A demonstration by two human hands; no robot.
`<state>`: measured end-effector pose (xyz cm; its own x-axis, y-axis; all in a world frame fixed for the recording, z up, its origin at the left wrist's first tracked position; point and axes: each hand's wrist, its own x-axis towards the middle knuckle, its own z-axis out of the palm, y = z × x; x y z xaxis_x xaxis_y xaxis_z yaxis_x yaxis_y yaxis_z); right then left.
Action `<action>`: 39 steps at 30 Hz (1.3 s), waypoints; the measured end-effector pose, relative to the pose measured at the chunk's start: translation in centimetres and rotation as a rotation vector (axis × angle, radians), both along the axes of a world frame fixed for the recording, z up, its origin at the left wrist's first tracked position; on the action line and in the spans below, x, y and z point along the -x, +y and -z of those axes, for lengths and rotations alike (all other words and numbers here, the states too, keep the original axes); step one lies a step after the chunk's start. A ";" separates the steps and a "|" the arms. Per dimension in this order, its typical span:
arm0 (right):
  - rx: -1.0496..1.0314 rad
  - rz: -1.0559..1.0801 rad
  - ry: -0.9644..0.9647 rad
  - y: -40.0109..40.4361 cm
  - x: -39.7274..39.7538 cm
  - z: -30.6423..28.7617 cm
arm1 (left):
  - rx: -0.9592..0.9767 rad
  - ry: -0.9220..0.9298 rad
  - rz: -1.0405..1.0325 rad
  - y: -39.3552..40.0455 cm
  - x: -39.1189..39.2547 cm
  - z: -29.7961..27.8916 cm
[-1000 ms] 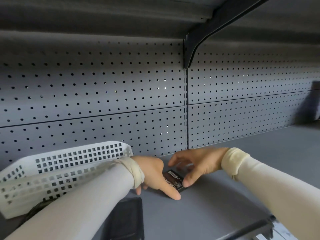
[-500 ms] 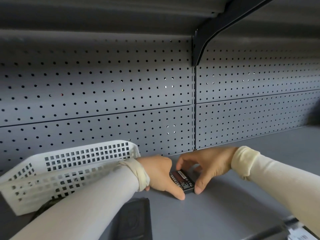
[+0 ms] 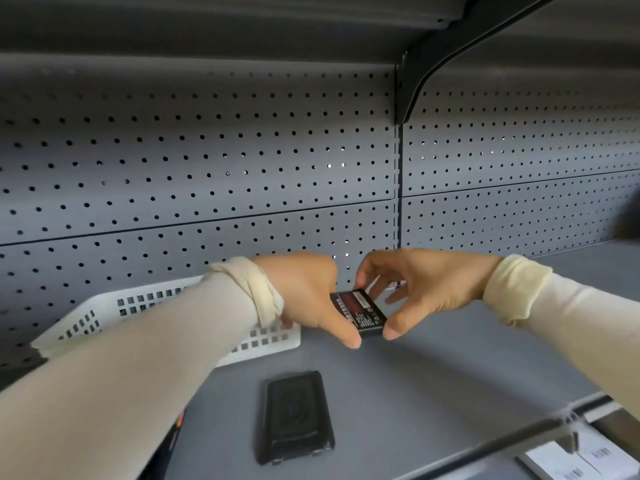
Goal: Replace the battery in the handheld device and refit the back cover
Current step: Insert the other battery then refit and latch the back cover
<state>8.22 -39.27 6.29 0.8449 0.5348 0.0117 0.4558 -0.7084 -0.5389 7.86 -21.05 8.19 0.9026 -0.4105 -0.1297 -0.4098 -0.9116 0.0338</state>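
Observation:
A small black battery point(image 3: 360, 311) with a red and white label is lifted off the grey shelf point(image 3: 433, 375), pinched between both hands. My left hand point(image 3: 308, 296) grips its left side with the thumb under the near corner. My right hand point(image 3: 422, 289) holds its right side, thumb at the near edge and fingers on the far edge. A black back cover point(image 3: 294, 415) lies flat on the shelf nearer to me. A dark device part with an orange edge point(image 3: 175, 433) peeks out under my left forearm, mostly hidden.
A white slotted plastic basket point(image 3: 138, 306) stands at the left, partly behind my left arm. A grey pegboard wall point(image 3: 242, 185) backs the shelf. A black bracket point(image 3: 426, 64) holds the shelf above. Barcode labels point(image 3: 581, 459) sit along the front rail at lower right.
Both hands have raised the battery from the shelf surface into the air. The view has tipped down, bringing the back cover fully into sight.

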 end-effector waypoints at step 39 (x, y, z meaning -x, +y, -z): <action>0.028 -0.176 -0.069 18.9 8.4 4.0 | 0.339 0.255 -0.091 20.9 9.5 3.7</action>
